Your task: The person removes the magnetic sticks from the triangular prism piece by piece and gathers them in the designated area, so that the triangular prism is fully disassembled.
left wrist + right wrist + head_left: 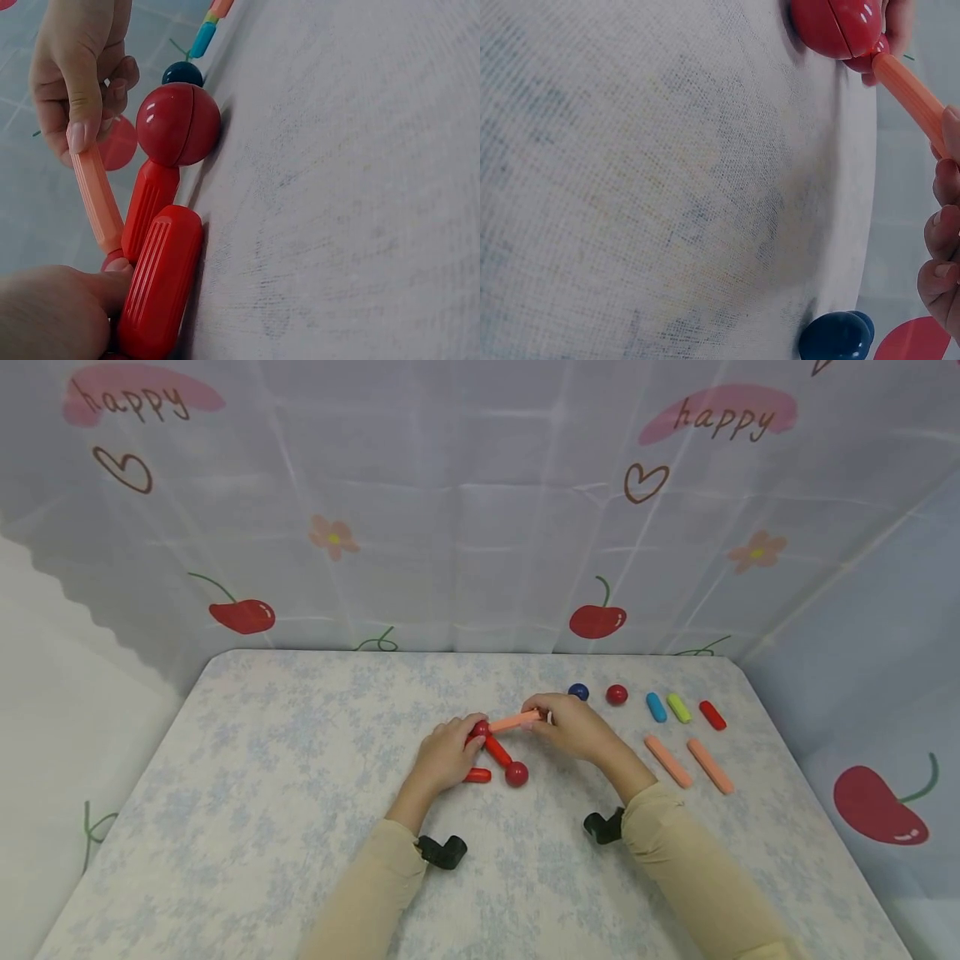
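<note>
My left hand (442, 753) holds a red ball (480, 727) between thumb and fingers, a little left of the table's middle. A long orange stick (512, 722) meets that ball at one end, and my right hand (573, 727) pinches its other end, raised off the table in the left wrist view. From the held ball a red stick (498, 750) runs to a second, larger-looking red ball (178, 124) on the table. Another red stick (478, 775) lies beside my left hand, its far end hidden in the head view.
Behind my right hand stand a blue ball (578, 692) and a red ball (617, 695). Further right lie short blue (656, 707), yellow-green (678, 708) and red (712, 715) sticks, with two long orange sticks (710, 766) nearer. A printed curtain (465, 527) hangs behind the table.
</note>
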`<control>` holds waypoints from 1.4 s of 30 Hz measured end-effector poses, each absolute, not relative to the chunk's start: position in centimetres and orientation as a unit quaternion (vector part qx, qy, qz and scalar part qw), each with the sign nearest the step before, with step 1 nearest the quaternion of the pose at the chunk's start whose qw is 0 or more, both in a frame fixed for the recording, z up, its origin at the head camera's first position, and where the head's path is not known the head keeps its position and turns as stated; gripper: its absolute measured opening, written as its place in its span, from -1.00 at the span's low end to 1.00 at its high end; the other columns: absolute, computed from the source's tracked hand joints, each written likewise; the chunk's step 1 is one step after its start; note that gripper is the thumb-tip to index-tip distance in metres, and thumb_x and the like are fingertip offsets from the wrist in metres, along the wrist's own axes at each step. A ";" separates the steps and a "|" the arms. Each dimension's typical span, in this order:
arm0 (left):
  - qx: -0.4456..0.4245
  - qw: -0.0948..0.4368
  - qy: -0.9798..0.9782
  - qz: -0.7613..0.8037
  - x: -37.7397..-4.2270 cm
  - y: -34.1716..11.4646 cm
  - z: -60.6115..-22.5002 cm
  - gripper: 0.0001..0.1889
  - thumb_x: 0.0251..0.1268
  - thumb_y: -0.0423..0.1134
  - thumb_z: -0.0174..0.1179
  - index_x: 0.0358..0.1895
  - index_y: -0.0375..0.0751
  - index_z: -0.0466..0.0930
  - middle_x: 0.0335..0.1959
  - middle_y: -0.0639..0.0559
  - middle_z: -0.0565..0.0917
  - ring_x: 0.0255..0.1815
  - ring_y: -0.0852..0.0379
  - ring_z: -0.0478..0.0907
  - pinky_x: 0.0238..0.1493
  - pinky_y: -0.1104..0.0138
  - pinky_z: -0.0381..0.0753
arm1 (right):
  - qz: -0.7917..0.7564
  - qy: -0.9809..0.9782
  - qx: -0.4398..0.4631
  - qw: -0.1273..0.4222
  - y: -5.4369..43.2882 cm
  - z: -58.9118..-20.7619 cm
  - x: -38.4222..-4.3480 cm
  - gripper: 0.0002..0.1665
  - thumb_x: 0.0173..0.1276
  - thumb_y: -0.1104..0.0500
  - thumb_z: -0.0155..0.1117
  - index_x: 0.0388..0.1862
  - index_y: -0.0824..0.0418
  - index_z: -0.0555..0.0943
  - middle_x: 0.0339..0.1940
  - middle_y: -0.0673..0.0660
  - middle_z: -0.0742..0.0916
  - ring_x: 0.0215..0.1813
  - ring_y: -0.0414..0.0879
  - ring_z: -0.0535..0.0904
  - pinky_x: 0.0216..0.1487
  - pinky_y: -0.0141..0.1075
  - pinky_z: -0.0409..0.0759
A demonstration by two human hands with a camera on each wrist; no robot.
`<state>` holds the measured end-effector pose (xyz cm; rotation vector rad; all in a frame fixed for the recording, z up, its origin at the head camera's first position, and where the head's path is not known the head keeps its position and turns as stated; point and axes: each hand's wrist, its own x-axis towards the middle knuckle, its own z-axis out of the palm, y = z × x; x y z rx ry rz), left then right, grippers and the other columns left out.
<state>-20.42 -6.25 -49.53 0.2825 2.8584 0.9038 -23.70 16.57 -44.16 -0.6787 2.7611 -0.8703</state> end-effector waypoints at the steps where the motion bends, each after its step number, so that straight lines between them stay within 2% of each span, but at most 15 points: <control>1: 0.095 0.066 0.947 0.298 -20.5 -6.2 -49.5 -0.59 0.54 -0.03 0.02 0.38 0.15 0.40 -0.04 0.00 0.62 -0.05 -0.01 0.51 0.03 0.07 0.49 | -0.290 0.926 -0.227 0.082 16.6 -44.2 -23.7 -0.91 0.41 0.08 0.31 -0.14 0.00 0.66 -0.39 -0.03 0.65 -0.46 -0.11 0.41 -0.41 -0.29 0.45; 8: 0.103 0.068 0.948 0.294 -20.5 -6.2 -49.4 -0.63 0.53 -0.05 0.03 0.33 0.11 0.42 -0.11 0.01 0.60 -0.10 0.01 0.48 -0.02 0.07 0.47 | -0.282 0.930 -0.222 0.079 16.8 -44.0 -23.4 -0.91 0.41 0.08 0.31 -0.15 0.01 0.67 -0.42 -0.05 0.65 -0.54 -0.14 0.38 -0.49 -0.31 0.42; 13: 0.111 0.074 0.950 0.284 -20.5 -6.2 -49.4 -0.66 0.54 -0.04 0.02 0.29 0.12 0.42 -0.16 0.04 0.57 -0.16 0.05 0.44 -0.08 0.11 0.44 | -0.281 0.930 -0.226 0.074 16.9 -44.1 -23.2 -0.90 0.41 0.06 0.32 -0.16 0.03 0.67 -0.43 -0.05 0.65 -0.52 -0.15 0.39 -0.47 -0.32 0.42; 18: 0.121 0.080 0.951 0.274 -20.6 -6.3 -49.7 -0.66 0.54 -0.03 0.01 0.29 0.15 0.41 -0.15 0.06 0.55 -0.16 0.06 0.41 -0.08 0.12 0.43 | -0.282 0.931 -0.219 0.073 17.1 -44.4 -23.2 -0.88 0.40 0.06 0.32 -0.16 0.04 0.68 -0.41 -0.04 0.65 -0.43 -0.15 0.43 -0.41 -0.31 0.45; 25: 0.127 0.078 0.952 0.269 -20.7 -6.3 -49.8 -0.67 0.53 -0.01 0.01 0.27 0.18 0.41 -0.17 0.07 0.54 -0.18 0.08 0.40 -0.13 0.15 0.42 | -0.292 0.931 -0.202 0.088 17.3 -44.6 -23.1 -0.88 0.41 0.06 0.31 -0.14 0.03 0.67 -0.43 -0.02 0.62 -0.55 -0.12 0.36 -0.51 -0.33 0.38; 31: 0.133 0.080 0.951 0.269 -20.7 -6.1 -49.8 -0.67 0.53 -0.01 0.01 0.28 0.19 0.41 -0.15 0.07 0.54 -0.15 0.07 0.41 -0.09 0.13 0.43 | -0.295 0.931 -0.196 0.091 17.7 -44.5 -23.1 -0.88 0.42 0.05 0.31 -0.13 0.02 0.67 -0.40 -0.02 0.62 -0.52 -0.11 0.39 -0.49 -0.32 0.40; 37: 0.125 0.090 0.949 0.274 -20.6 -6.2 -49.5 -0.62 0.54 -0.03 0.02 0.34 0.15 0.38 -0.09 0.04 0.55 -0.08 0.05 0.42 -0.01 0.10 0.45 | -0.287 0.942 -0.165 0.060 19.8 -43.7 -23.3 -0.85 0.42 0.09 0.29 -0.08 0.05 0.64 -0.32 0.01 0.65 -0.40 -0.09 0.46 -0.41 -0.28 0.47; 42: 0.123 0.085 0.948 0.282 -20.4 -6.5 -49.3 -0.65 0.53 -0.05 0.03 0.30 0.12 0.40 -0.13 0.03 0.54 -0.10 0.05 0.42 -0.02 0.10 0.44 | -0.284 0.949 -0.131 0.048 22.6 -43.0 -22.7 -0.79 0.44 0.08 0.27 -0.01 0.08 0.62 -0.30 0.06 0.65 -0.44 -0.06 0.44 -0.45 -0.27 0.44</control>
